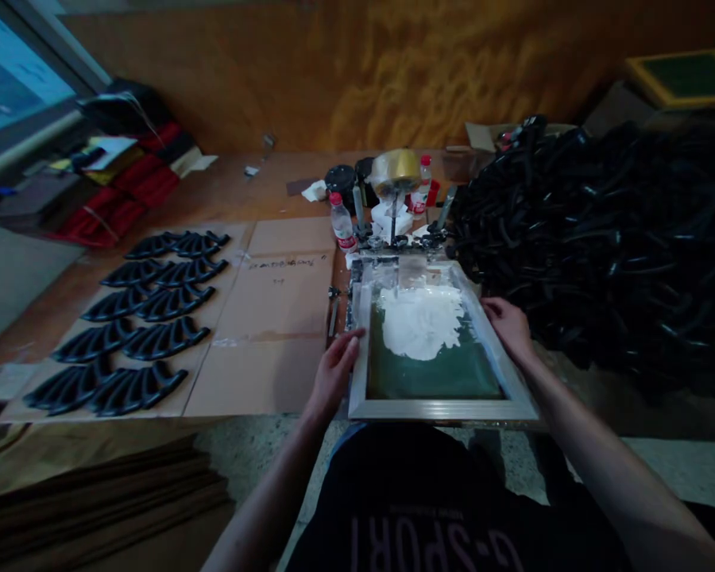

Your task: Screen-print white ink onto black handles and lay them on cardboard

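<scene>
A metal-framed printing screen (444, 409) lies in front of my body, with green mesh inside the frame. White paste (422, 322) is spread over the upper part of the mesh. My left hand (335, 369) is at the frame's left side, its fingers closed together against the edge. On the opposite side, my right hand (508, 324) has its fingers at the frame's right edge. Clamps (396, 241) stand at the far end of the screen. What lies beneath the screen is hidden.
Black curved parts (167, 338) lie in fanned groups on cardboard (262, 381) at left. A large heap of black parts (608, 246) is at right. Bottles (342, 224), a tape roll (396, 171) and cups stand behind the screen. Red bundles (116, 195) sit far left.
</scene>
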`<act>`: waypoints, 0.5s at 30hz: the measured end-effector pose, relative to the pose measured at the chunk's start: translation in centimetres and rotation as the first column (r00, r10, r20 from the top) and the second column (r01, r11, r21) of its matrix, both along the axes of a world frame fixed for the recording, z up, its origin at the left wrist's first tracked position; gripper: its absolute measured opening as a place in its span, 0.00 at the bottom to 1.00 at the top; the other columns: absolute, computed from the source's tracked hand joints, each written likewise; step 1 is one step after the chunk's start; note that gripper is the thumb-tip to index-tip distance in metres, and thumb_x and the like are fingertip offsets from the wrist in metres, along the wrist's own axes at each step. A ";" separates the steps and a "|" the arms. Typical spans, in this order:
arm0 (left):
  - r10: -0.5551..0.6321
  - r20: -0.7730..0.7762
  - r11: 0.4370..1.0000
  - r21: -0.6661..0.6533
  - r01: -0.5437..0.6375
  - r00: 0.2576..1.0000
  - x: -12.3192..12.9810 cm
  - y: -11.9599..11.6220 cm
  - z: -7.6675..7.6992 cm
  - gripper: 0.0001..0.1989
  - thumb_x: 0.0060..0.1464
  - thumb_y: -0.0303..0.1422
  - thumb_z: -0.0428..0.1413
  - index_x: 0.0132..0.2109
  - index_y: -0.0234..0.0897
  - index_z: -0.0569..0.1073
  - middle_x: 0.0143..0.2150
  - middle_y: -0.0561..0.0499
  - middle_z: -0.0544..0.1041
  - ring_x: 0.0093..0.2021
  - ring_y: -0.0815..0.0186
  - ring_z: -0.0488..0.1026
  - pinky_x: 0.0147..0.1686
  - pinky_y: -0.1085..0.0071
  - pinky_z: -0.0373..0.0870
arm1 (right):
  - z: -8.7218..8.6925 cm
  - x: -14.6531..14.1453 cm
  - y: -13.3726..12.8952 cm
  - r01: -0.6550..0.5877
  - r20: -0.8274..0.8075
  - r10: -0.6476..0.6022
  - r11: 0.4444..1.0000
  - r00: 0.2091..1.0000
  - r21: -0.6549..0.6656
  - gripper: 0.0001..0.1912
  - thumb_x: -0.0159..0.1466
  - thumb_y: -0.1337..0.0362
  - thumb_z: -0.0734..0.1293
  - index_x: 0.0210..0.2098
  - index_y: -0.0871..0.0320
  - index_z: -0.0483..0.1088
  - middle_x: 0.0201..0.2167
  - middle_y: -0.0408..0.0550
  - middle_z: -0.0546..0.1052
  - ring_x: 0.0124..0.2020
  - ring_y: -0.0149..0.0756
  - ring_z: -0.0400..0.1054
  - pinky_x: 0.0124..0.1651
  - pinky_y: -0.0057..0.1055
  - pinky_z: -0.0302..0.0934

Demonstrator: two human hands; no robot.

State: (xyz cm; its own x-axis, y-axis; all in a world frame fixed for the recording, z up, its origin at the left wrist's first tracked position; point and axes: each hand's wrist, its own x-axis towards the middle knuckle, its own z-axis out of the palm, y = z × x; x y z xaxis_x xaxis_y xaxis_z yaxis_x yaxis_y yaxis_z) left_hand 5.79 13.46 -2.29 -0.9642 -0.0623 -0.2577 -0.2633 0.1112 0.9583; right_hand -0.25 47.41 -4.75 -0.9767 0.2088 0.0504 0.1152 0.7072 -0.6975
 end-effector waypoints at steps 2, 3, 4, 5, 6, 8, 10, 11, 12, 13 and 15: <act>-0.041 0.062 0.999 0.010 0.041 0.997 0.6 0.0 -3.1 0.32 0.55 0.47 0.55 0.63 0.38 0.65 0.31 0.52 0.73 0.28 0.69 0.67 0.26 0.75 0.63 | 1.4 -1.9 -0.9 -0.050 -0.161 0.066 0.993 0.985 0.104 0.22 0.63 0.57 0.62 0.54 0.58 0.70 0.56 0.56 0.70 0.53 0.49 0.66 0.55 0.47 0.61; -0.047 0.080 0.999 -0.002 0.047 0.996 0.7 0.1 -4.6 0.34 0.55 0.46 0.55 0.66 0.39 0.61 0.29 0.54 0.71 0.26 0.70 0.66 0.25 0.75 0.62 | 1.9 -2.7 -2.1 -0.105 -0.231 0.144 0.979 0.962 0.174 0.24 0.62 0.58 0.64 0.56 0.59 0.68 0.60 0.57 0.65 0.56 0.50 0.63 0.57 0.47 0.59; -0.046 0.091 0.998 -0.030 0.049 0.995 0.7 0.2 -5.9 0.35 0.56 0.45 0.55 0.67 0.39 0.58 0.27 0.56 0.69 0.25 0.71 0.64 0.25 0.76 0.60 | 2.3 -3.5 -3.4 -0.169 -0.267 0.238 0.952 0.934 0.257 0.27 0.60 0.58 0.67 0.58 0.60 0.66 0.63 0.58 0.61 0.59 0.51 0.59 0.59 0.47 0.57; -0.046 0.096 0.996 -0.067 0.052 0.994 0.6 0.3 -7.0 0.34 0.56 0.44 0.54 0.67 0.40 0.58 0.26 0.57 0.68 0.24 0.72 0.63 0.24 0.76 0.59 | 2.6 -4.1 -4.9 -0.236 -0.258 0.328 0.913 0.909 0.332 0.30 0.59 0.60 0.68 0.59 0.60 0.64 0.63 0.58 0.60 0.61 0.52 0.57 0.60 0.47 0.56; -0.047 0.097 0.993 -0.100 0.057 0.994 0.5 0.3 -8.0 0.33 0.57 0.43 0.54 0.67 0.40 0.58 0.26 0.57 0.67 0.24 0.72 0.62 0.24 0.76 0.59 | 2.8 -4.6 -6.3 -0.297 -0.214 0.400 0.872 0.891 0.390 0.29 0.58 0.61 0.69 0.58 0.61 0.64 0.61 0.59 0.63 0.60 0.51 0.57 0.59 0.46 0.56; -0.052 0.095 0.988 -0.138 0.065 0.994 0.3 0.3 -9.1 0.32 0.57 0.43 0.53 0.66 0.39 0.60 0.26 0.57 0.67 0.25 0.71 0.63 0.25 0.76 0.59 | 3.0 -5.2 -8.5 -0.384 -0.089 0.467 0.808 0.880 0.446 0.24 0.59 0.63 0.69 0.54 0.61 0.65 0.52 0.58 0.70 0.53 0.48 0.62 0.53 0.41 0.60; -0.060 0.100 0.989 -0.127 0.073 0.993 0.1 0.2 -9.7 0.32 0.56 0.43 0.53 0.65 0.37 0.61 0.28 0.55 0.69 0.27 0.70 0.65 0.26 0.75 0.61 | 3.1 -5.4 -9.6 -0.413 -0.006 0.472 0.778 0.882 0.473 0.19 0.60 0.64 0.67 0.51 0.59 0.66 0.45 0.54 0.73 0.48 0.45 0.65 0.47 0.37 0.61; -0.062 0.102 0.990 -0.117 0.074 0.993 0.0 0.2 -9.8 0.32 0.56 0.44 0.54 0.65 0.37 0.61 0.28 0.54 0.70 0.27 0.70 0.66 0.27 0.75 0.62 | 3.1 -5.4 -9.9 -0.413 0.008 0.470 0.768 0.883 0.490 0.17 0.61 0.64 0.66 0.49 0.58 0.66 0.44 0.53 0.74 0.46 0.45 0.66 0.45 0.35 0.61; -0.062 0.104 0.991 -0.111 0.074 0.993 0.0 0.1 -9.9 0.32 0.56 0.44 0.54 0.65 0.37 0.62 0.29 0.54 0.70 0.27 0.70 0.66 0.27 0.75 0.62 | 3.1 -5.3 -10.0 -0.410 0.013 0.470 0.757 0.882 0.509 0.16 0.61 0.63 0.66 0.49 0.58 0.66 0.43 0.53 0.74 0.46 0.45 0.66 0.44 0.34 0.60; -0.062 0.104 0.992 -0.107 0.074 0.993 0.0 0.1 -10.0 0.32 0.56 0.44 0.54 0.64 0.36 0.62 0.29 0.54 0.70 0.27 0.70 0.67 0.27 0.75 0.62 | 3.1 -5.2 -10.1 -0.409 0.021 0.470 0.745 0.882 0.527 0.16 0.62 0.62 0.66 0.49 0.58 0.66 0.43 0.52 0.74 0.46 0.45 0.66 0.43 0.33 0.60; -0.058 0.103 0.992 -0.102 0.068 0.993 0.0 0.1 -10.2 0.32 0.55 0.45 0.54 0.63 0.36 0.63 0.29 0.54 0.70 0.27 0.70 0.67 0.27 0.75 0.63 | 2.7 -5.0 -10.3 -0.432 0.080 0.470 0.715 0.879 0.551 0.16 0.62 0.61 0.65 0.50 0.57 0.65 0.43 0.52 0.75 0.44 0.44 0.67 0.40 0.32 0.59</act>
State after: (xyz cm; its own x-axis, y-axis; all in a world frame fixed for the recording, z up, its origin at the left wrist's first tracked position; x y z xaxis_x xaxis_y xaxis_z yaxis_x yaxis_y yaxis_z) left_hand 5.81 13.52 -12.46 -0.9370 -0.0338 -0.3477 -0.3459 0.2291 0.9099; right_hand -5.28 37.08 -2.01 -0.9387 -0.3355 0.0789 -0.3445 0.9212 -0.1811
